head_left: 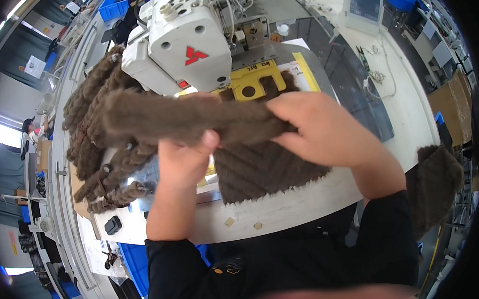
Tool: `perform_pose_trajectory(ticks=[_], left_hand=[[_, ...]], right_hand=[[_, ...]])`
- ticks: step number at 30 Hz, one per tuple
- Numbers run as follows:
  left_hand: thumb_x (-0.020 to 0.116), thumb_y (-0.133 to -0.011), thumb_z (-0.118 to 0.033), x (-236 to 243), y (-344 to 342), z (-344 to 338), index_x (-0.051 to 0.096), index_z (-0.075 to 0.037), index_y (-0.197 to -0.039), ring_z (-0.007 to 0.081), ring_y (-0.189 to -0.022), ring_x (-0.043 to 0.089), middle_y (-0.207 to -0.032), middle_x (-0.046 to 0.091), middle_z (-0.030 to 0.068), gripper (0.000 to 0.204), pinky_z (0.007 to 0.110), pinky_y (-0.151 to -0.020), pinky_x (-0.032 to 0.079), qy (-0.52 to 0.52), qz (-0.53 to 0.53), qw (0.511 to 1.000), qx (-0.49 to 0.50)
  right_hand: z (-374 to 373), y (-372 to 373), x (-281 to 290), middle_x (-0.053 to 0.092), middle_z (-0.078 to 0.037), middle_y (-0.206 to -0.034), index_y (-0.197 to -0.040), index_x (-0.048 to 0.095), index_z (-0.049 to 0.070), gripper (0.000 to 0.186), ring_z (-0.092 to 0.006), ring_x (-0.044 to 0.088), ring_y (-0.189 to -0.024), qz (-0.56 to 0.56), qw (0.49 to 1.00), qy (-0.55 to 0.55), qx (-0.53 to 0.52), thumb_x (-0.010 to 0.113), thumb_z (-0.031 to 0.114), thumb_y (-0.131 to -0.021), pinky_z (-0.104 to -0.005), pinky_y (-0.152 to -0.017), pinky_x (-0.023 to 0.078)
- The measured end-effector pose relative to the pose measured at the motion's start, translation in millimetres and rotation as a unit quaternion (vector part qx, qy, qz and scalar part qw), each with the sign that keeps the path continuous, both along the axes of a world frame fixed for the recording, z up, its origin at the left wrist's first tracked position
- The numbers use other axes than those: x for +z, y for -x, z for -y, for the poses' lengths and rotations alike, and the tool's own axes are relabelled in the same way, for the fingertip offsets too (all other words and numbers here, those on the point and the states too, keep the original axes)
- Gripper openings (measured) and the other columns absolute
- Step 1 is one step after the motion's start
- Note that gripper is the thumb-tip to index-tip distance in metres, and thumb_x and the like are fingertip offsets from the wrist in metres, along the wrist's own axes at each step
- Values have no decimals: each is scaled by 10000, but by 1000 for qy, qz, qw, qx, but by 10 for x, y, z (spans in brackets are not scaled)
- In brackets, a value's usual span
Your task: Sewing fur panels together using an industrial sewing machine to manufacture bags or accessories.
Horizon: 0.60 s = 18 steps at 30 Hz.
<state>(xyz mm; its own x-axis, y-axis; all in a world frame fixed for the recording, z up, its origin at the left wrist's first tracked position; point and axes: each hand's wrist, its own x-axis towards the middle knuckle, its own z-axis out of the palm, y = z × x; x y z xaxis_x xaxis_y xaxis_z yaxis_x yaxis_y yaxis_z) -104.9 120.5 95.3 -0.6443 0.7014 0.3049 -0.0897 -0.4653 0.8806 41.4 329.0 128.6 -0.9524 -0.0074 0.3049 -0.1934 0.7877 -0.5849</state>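
I hold a long brown furry strip [138, 114] across the sewing area, in front of the white sewing machine [174, 68]. My left hand [188, 155] is closed on the strip from below, thumb along its lower edge. My right hand [309, 129] grips its right part, fingers curled over it. Under the strip lies a brown chevron-patterned piece [268, 172] with a ragged front edge. A yellow template [235, 81] with cut-outs is by the needle area, partly hidden by the strip.
Brown furry strips [89, 120] are piled at left, near a small dark object [113, 225]. Pliers [363, 59], cord and a screen [363, 7] are on the right. Brown fabric [436, 187] hangs at the right edge. Blue bins [113, 5] stand behind; another person [30, 129] is at far left.
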Motion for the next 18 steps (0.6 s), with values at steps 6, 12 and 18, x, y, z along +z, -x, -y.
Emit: perform_pose_trajectory(ticks=[6,12,18], left_hand=[[993,-671,-413,-61,261,151,586,48,-1278,282,-1152,670,-1222,678,187,864,421,-997,557,-47,-110,991,55],[1002,-669,-372,-109,147,109,660,84,-1165,294,-1094,712,-1133,726,225,756,406,-991,565,-96,-199,975,-14],[919,-752,-28,-112,-11,98,697,88,-1127,282,-1106,715,-1172,727,213,451,387,-972,585,-75,-152,985,-20]], right_hand=[[-291,18,-10,681,-208,-907,-919,607,-27,148,-429,655,-953,124,989,-77,30,639,25,-785,-511,-827,519],[-326,58,-167,652,-238,-896,-921,610,-34,193,-466,623,-942,163,983,-77,41,634,-3,-732,-510,-793,494],[-348,83,-216,684,-208,-924,-928,633,-38,160,-425,655,-986,160,976,-149,-12,625,-5,-772,-510,-839,524]])
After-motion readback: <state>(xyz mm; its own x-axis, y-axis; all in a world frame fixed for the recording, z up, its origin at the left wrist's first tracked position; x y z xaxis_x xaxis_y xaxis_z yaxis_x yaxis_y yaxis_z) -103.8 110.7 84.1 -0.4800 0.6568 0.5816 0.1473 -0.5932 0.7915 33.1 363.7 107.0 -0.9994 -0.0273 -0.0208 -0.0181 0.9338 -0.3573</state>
